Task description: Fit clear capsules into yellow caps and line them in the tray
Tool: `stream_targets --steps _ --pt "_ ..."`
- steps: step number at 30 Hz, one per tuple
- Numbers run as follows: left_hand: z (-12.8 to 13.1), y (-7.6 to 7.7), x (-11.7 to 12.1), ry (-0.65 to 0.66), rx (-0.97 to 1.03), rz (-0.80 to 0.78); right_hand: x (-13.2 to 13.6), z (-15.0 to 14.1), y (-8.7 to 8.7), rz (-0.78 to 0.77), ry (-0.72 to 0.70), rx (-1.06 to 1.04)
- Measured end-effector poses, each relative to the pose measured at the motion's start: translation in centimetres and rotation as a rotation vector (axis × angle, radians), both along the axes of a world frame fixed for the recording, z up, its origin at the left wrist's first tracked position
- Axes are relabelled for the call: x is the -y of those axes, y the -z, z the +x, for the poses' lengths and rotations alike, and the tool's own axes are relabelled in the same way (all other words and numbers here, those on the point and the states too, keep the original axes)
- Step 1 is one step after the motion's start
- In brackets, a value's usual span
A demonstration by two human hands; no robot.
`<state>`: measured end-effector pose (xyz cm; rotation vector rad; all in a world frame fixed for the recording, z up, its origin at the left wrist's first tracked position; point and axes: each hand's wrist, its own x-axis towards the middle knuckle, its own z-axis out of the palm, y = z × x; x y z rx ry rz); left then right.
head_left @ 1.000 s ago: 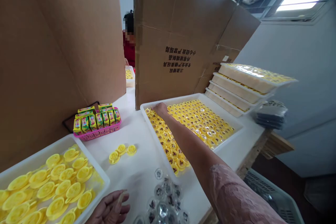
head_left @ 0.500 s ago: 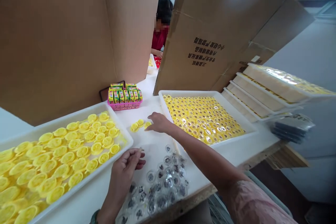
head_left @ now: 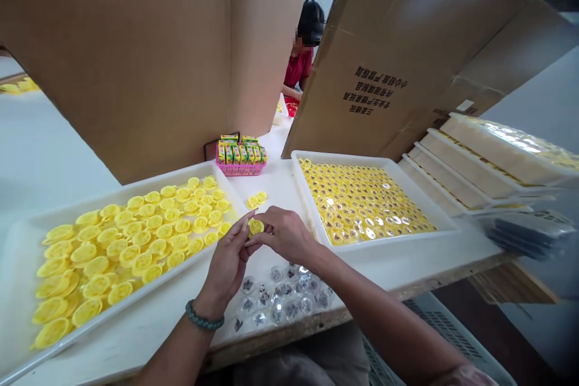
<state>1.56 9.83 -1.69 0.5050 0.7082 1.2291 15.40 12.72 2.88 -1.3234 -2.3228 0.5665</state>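
Observation:
Between my hands, in front of me, is a small round yellow plastic piece [head_left: 256, 227] with a raised rim. My right hand [head_left: 289, 234] pinches it from the right, with the thumb below. The bent fingers of my left hand [head_left: 228, 262] close on its left edge, and fingers hide part of it. Two or so similar yellow pieces [head_left: 257, 199] lie on the table just beyond. Below my hands, several clear round domes [head_left: 275, 301] with dark printed figures are spread near the table edge.
A white tray [head_left: 230, 187] of loose yellow pieces stands left; another white tray [head_left: 296, 172] holds tight rows of yellow pieces with dark prints. A pink basket [head_left: 239, 169] holds small boxes. Cardboard panels [head_left: 181, 60] rise behind. Stacked trays [head_left: 470, 175] stand right. A person in red [head_left: 298, 69] sits beyond.
My right hand has come back toward me from the loose yellow pieces, carrying one to my left hand. My left hand has risen slightly to meet it. The view has turned left.

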Motion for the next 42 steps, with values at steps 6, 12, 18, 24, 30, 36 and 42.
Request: stream_targets --steps 6,12,18,24,30,36,42 --pt "-1.3 0.5 -0.3 -0.059 0.108 -0.058 1.5 -1.4 2.3 0.137 0.020 -0.229" --pt "-1.4 0.6 -0.3 -0.091 0.100 -0.068 2.3 -1.4 2.1 0.168 -0.004 -0.257" --pt "-1.2 0.8 0.2 0.016 -0.052 -0.083 3.4 1.5 2.8 0.074 0.223 -0.256" --pt "-0.8 1.4 0.8 0.096 -0.141 -0.121 5.8 4.7 5.4 -0.073 0.062 0.071" --pt "-0.3 1.7 1.0 0.149 -0.197 -0.119 6.9 4.0 5.4 -0.061 -0.080 0.215" --pt "-0.3 1.6 0.9 0.183 -0.228 -0.123 6.4 3.8 6.1 -0.008 -0.010 0.249" --pt "-0.2 1.6 0.9 0.158 -0.248 -0.125 5.3 4.3 7.2 -0.052 0.039 0.113"
